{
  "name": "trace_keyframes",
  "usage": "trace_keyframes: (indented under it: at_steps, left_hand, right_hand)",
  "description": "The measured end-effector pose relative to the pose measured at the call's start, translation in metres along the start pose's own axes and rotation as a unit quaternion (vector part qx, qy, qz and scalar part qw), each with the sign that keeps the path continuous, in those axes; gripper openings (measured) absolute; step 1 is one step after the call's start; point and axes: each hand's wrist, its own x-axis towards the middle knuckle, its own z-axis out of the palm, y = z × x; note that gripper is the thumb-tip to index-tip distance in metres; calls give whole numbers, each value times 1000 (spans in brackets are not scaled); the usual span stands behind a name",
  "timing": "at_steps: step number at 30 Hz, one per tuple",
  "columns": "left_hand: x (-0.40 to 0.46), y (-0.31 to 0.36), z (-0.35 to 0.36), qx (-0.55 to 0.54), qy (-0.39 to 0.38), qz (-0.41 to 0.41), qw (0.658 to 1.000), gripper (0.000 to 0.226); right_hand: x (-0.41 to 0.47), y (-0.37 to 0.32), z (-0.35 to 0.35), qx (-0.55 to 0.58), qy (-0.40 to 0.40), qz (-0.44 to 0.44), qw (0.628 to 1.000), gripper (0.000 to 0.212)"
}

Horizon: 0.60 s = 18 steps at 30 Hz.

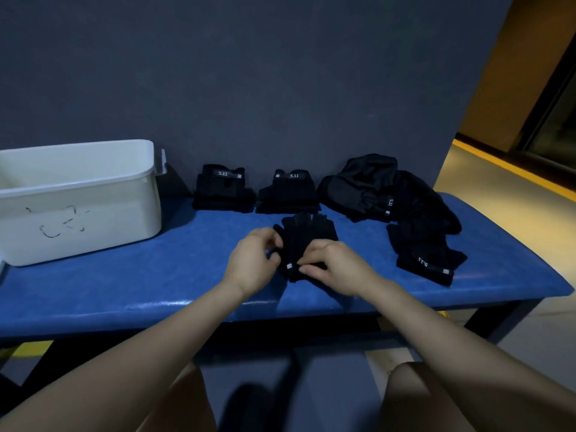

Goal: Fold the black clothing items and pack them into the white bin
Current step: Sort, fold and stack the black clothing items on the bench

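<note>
Hands pinched the garment (307, 241) mid-bench: left hand (254, 263) its left edge, right hand (335, 266) its near hem. Its long axis ran toward the wall. Bin (93, 219) sat well left, nearer the left hand.

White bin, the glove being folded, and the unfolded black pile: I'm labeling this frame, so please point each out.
white bin (93, 194), head view, front wall.
glove (307, 232), head view, finger end above the hands.
unfolded black pile (367, 182), head view, top of the heap.
</note>
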Motion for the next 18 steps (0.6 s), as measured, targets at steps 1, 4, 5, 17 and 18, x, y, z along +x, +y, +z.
trace_keyframes:
  at_steps: [1, 4, 5, 17, 18]
  left_hand:
    - [0, 6, 0, 12, 10, 42, 999, 20]
    - [5, 16, 9, 63, -38, 111, 991, 28]
    - [8, 16, 12, 90, -65, 106, 988, 33]
    - [30, 9, 12, 173, -123, 29, 977, 41]
    - [33, 10, 13, 180, -113, 43, 976, 40]
  right_hand:
    - [0, 1, -3, 45, 15, 20, 999, 22]
    - [2, 9, -9, 60, 61, 85, 993, 24]
    - [2, 12, -11, 39, 49, 103, 993, 29]
    - [12, 28, -18, -62, -18, 194, 979, 34]
    - [17, 30, -18, -60, -3, 183, 981, 37]
